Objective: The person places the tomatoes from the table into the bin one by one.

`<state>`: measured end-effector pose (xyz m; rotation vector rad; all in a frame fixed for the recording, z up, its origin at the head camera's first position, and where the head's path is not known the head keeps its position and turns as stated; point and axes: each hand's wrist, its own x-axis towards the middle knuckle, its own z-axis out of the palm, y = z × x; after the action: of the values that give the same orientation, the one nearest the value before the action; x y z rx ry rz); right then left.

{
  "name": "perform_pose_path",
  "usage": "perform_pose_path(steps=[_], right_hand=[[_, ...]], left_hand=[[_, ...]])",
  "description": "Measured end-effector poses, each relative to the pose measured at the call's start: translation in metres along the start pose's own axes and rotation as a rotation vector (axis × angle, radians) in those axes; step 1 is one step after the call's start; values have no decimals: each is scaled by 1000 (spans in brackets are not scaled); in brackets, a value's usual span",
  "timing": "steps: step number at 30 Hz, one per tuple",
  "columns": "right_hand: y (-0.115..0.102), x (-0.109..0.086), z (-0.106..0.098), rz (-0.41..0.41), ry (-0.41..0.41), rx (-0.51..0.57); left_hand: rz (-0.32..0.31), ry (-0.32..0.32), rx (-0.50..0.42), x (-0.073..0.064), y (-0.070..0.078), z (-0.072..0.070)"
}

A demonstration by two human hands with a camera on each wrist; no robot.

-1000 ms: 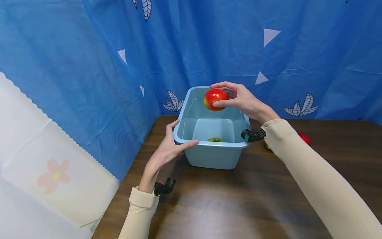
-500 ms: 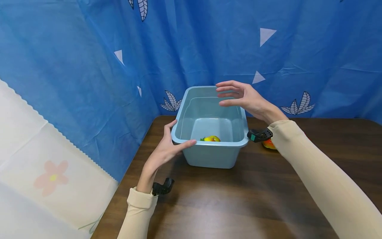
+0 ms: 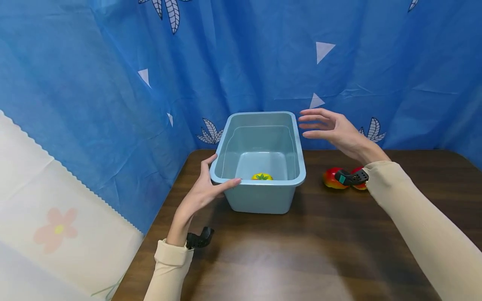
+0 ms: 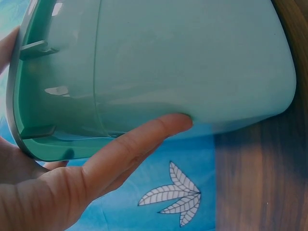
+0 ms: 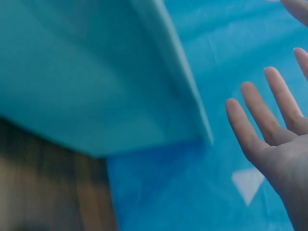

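Note:
A light blue plastic tub [image 3: 260, 198] stands on the table, its inside partly visible. My left hand [image 3: 199, 192] grips its near left corner, thumb over the rim and fingers against the outer side wall. In the left wrist view, a finger [image 4: 144, 137] lies along that wall. Low in the tub, a yellow fruit with a green leafy top [image 3: 262, 177] shows behind the near rim, which hides the rest. Just right of the tub's far right corner, my right hand [image 3: 339, 131] is raised, fingers spread and holding nothing.
Below my right wrist, a red and yellow fruit [image 3: 332, 179] lies on the brown wooden table [image 3: 286, 259], with a second red fruit [image 3: 360, 186] beside it, partly hidden by the wrist camera. A blue patterned curtain [image 3: 248, 54] hangs behind the tub.
My right hand has let go of the red fruit over the tub and moved right, past the rim. My left hand keeps its grip on the corner.

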<state>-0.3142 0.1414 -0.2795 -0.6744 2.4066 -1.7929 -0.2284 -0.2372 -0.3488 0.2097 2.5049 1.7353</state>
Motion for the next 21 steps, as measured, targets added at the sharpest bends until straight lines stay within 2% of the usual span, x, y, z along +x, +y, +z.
perform_pose_path(steps=[6, 12, 16, 21], right_hand=[[33, -25, -31, 110, 66, -48], [72, -47, -56, 206, 81, -111], [92, -61, -68, 231, 74, -141], [106, -75, -81, 271, 103, -208]], left_hand=[[6, -6, 5, 2, -1, 0], [6, -6, 14, 2, -3, -2], [6, -8, 8, 2, -3, -2], [16, -10, -4, 2, -2, -2]])
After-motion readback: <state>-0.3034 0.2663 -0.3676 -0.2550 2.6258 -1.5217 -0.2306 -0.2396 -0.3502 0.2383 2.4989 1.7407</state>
